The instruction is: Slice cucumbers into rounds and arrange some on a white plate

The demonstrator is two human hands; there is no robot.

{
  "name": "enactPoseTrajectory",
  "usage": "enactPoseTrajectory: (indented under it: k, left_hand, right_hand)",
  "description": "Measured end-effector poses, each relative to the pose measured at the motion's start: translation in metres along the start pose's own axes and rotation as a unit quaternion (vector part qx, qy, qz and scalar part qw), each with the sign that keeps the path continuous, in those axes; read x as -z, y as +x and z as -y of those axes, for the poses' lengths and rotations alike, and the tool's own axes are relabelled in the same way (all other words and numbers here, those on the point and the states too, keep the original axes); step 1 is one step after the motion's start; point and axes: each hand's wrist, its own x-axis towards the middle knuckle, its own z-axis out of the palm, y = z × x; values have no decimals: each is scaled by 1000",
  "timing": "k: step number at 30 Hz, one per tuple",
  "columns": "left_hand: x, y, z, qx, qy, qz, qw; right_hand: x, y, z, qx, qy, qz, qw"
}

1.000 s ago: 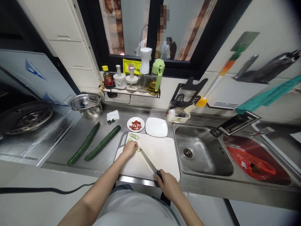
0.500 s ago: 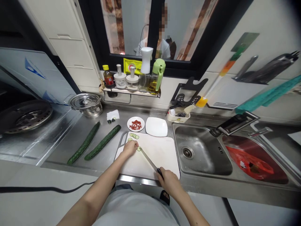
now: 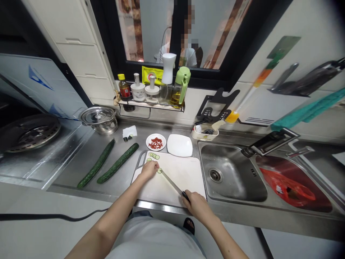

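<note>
My right hand point(image 3: 197, 204) grips the black handle of a kitchen knife point(image 3: 172, 184), its blade slanting up and left over the white cutting board point(image 3: 183, 180). At the blade's tip lies a pale green cucumber slice point(image 3: 159, 171). My left hand point(image 3: 150, 169) rests on the board beside that slice, fingers curled together; whatever they may hold is hidden. Several cucumber slices point(image 3: 154, 155) overlap in a row near the board's top left, and another slice point(image 3: 149, 159) shows partly behind my left hand.
Two whole cucumbers point(image 3: 118, 163) lie left of the board. Behind it stand a plate of red chopped pieces point(image 3: 148, 145) and a white dish point(image 3: 180, 145). Farther left are a lidded steel pot point(image 3: 104, 122) and a napkin point(image 3: 129, 131) with dark green ends. A sink point(image 3: 234, 172) is at right.
My right hand has shifted slightly right with the knife. My left hand and the slice at the blade tip look almost unmoved.
</note>
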Motion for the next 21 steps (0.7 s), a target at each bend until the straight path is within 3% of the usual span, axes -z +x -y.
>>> enactPoseTrajectory:
  k: [21]
  left_hand:
    - [-4, -3, 1, -1, 3, -17, 1000]
  right_hand:
    - [4, 10, 2, 5, -16, 43, 999]
